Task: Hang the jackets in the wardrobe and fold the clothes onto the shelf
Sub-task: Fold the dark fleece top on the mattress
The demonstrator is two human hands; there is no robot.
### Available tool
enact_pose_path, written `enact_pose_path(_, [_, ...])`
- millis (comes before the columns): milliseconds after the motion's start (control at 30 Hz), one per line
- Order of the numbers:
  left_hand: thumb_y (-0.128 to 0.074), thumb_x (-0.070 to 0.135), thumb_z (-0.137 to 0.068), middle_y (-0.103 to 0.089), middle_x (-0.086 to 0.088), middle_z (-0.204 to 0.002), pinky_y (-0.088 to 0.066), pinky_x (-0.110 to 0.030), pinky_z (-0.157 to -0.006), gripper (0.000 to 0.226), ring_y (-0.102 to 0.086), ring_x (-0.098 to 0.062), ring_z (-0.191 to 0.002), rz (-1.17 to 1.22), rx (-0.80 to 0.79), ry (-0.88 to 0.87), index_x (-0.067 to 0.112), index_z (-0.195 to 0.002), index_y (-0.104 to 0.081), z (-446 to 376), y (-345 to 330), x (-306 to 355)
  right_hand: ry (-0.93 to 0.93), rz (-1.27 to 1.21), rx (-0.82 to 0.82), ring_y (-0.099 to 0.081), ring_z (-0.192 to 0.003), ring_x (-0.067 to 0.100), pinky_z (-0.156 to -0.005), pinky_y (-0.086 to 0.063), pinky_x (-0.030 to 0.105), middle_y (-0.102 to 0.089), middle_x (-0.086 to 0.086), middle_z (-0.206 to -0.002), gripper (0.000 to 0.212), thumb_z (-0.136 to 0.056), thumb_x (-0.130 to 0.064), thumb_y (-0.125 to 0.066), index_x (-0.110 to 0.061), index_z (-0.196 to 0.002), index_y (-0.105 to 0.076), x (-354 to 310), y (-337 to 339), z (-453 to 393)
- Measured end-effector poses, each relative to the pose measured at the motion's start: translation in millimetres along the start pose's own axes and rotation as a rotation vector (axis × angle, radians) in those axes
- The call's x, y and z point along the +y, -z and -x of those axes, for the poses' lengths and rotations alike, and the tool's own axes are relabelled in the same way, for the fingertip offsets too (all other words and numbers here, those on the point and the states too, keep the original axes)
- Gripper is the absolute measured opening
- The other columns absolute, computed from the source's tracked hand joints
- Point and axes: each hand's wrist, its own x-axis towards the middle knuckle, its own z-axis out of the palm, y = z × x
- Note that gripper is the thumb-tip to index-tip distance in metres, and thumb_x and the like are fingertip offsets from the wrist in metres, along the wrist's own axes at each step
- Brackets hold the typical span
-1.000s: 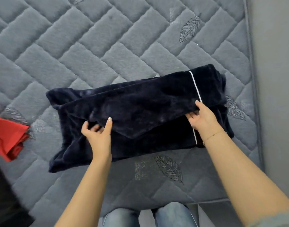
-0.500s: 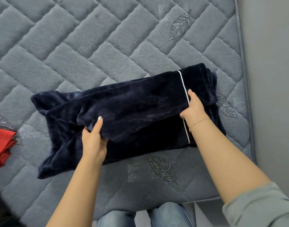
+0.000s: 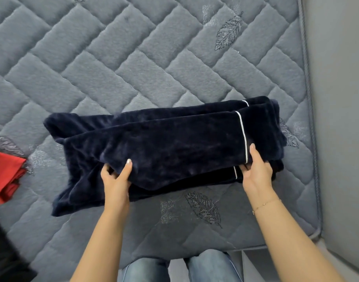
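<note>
1. Your left hand (image 3: 115, 176) grips the near edge of the dark navy plush garment (image 3: 164, 147), thumb on top of the upper layer, fingers tucked under it.
2. Your right hand (image 3: 256, 171) grips the same folded layer near its right end, thumb on top beside the white piping (image 3: 242, 135), fingers curled beneath.
3. The garment lies on the bed (image 3: 133, 68), a grey quilted mattress with stitched leaf motifs. It sits near the bed's front edge, toward the right corner, long side running left to right.
4. The upper layer is lifted off the lower layer along the near edge, between your two hands; the far edge rests on the rest of the garment.
5. The garment's left end spreads wider and looser, its lower left corner trailing toward you on the mattress.
6. White piping shows in three short runs at the right end, on stacked layers.
7. A red cloth (image 3: 7, 176) lies on the bed at the left frame edge, well apart from the navy garment.
8. A thin bracelet (image 3: 266, 204) sits on your right wrist.
9. Your jeans-clad knees (image 3: 174, 267) show just below the bed's front edge.
</note>
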Motion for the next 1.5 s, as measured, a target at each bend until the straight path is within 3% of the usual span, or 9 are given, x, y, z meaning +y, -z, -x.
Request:
enact_pose_path(167, [-0.071, 0.027, -0.090, -0.058, 0.006, -0.127, -0.050, -0.025, -0.090, 0.079, -0.064, -0.003, -0.108, -0.006, 0.042, -0.030, 0.025, -0.152, -0.021, -24, 23, 23, 0.106, 0.003, 0.032, -0.068, -0.108, 0.017, -0.090, -0.058, 0.035, -0.067, 0.006, -0.124, 0.023, -0.094, -0.021, -0.068, -0.015, -0.114, -0.059, 14, 6, 12])
enact_pose_path(467, [-0.075, 0.028, -0.087, -0.068, 0.005, -0.115, -0.056, -0.029, -0.086, 0.055, -0.068, -0.013, -0.108, 0.017, -0.052, -0.086, 0.017, -0.135, -0.049, -63, 34, 54, 0.456, 0.010, -0.087, -0.064, -0.116, 0.014, -0.098, -0.052, 0.030, -0.067, -0.001, -0.124, 0.038, -0.093, -0.004, -0.062, -0.012, -0.129, -0.056, -25, -9, -4])
enact_pose_path(600, [-0.073, 0.033, -0.088, -0.072, 0.012, -0.112, -0.054, -0.028, -0.087, 0.037, -0.067, -0.011, -0.109, 0.059, -0.108, -0.033, 0.024, -0.121, -0.059, -65, 33, 49, 0.210, -0.049, -0.105, -0.061, -0.121, 0.020, -0.097, -0.053, 0.033, -0.063, 0.007, -0.133, 0.045, -0.096, -0.005, -0.059, -0.009, -0.140, -0.051, -29, -8, -22])
enact_pose_path(733, [-0.070, 0.043, -0.087, -0.067, 0.008, -0.124, -0.047, -0.028, -0.084, 0.057, -0.065, -0.009, -0.109, -0.021, -0.090, 0.084, 0.022, -0.136, -0.050, -72, 39, 58, 0.125, -0.100, 0.108, -0.061, -0.117, 0.023, -0.095, -0.054, 0.035, -0.061, 0.010, -0.132, 0.047, -0.096, -0.011, -0.061, -0.008, -0.140, -0.048, -4, -15, -10])
enact_pose_path(900, [-0.070, 0.019, -0.090, -0.044, -0.012, -0.138, -0.044, -0.037, -0.107, 0.062, -0.055, -0.016, -0.114, -0.340, 0.176, -0.329, 0.015, -0.143, -0.038, -78, 65, 86, -0.118, -0.027, -0.085, -0.058, -0.109, 0.019, -0.078, -0.051, 0.030, -0.061, 0.002, -0.113, 0.012, -0.098, -0.025, -0.058, -0.020, -0.109, -0.061, 61, -36, 55])
enact_pose_path(1100, [-0.063, 0.045, -0.073, -0.026, 0.000, -0.158, -0.014, -0.048, -0.117, 0.060, -0.018, -0.027, -0.145, -1.134, -0.170, -0.618, 0.037, -0.132, -0.057, -131, 106, 146, -0.288, 0.180, -0.303, -0.068, -0.107, 0.021, -0.082, -0.057, 0.034, -0.069, 0.002, -0.119, 0.030, -0.090, -0.027, -0.071, -0.013, -0.114, -0.062, 168, -80, 135])
enact_pose_path(1233, [-0.076, 0.056, -0.077, -0.029, 0.002, -0.159, -0.017, -0.054, -0.118, 0.054, -0.019, -0.026, -0.148, -1.389, -0.375, -0.640, 0.040, -0.126, -0.061, -166, 112, 164, -0.284, 0.114, -0.241, -0.069, -0.103, 0.018, -0.082, -0.056, 0.032, -0.068, 0.000, -0.115, 0.030, -0.087, -0.022, -0.075, -0.014, -0.111, -0.060, 187, -103, 152])
enact_pose_path(1367, [-0.081, 0.022, -0.078, -0.056, -0.009, -0.123, -0.039, -0.034, -0.102, 0.021, -0.053, -0.025, -0.115, -1.264, -0.581, -0.639, 0.019, -0.094, -0.067, -182, 110, 169, -0.231, 0.033, -0.178, -0.069, -0.102, 0.021, -0.076, -0.056, 0.031, -0.070, 0.002, -0.113, 0.030, -0.087, -0.013, -0.073, -0.017, -0.114, -0.060, 188, -104, 152])
enact_pose_path(1500, [-0.077, 0.023, -0.082, -0.063, 0.007, -0.084, -0.044, -0.010, -0.073, 0.011, -0.056, -0.006, -0.080, -1.105, -0.606, -0.501, 0.027, -0.082, -0.067, -185, 113, 190, -0.243, -0.058, -0.194, -0.068, -0.108, 0.025, -0.084, -0.056, 0.035, -0.069, 0.006, -0.117, 0.036, -0.089, -0.007, -0.068, -0.015, -0.123, -0.057, 189, -95, 148])
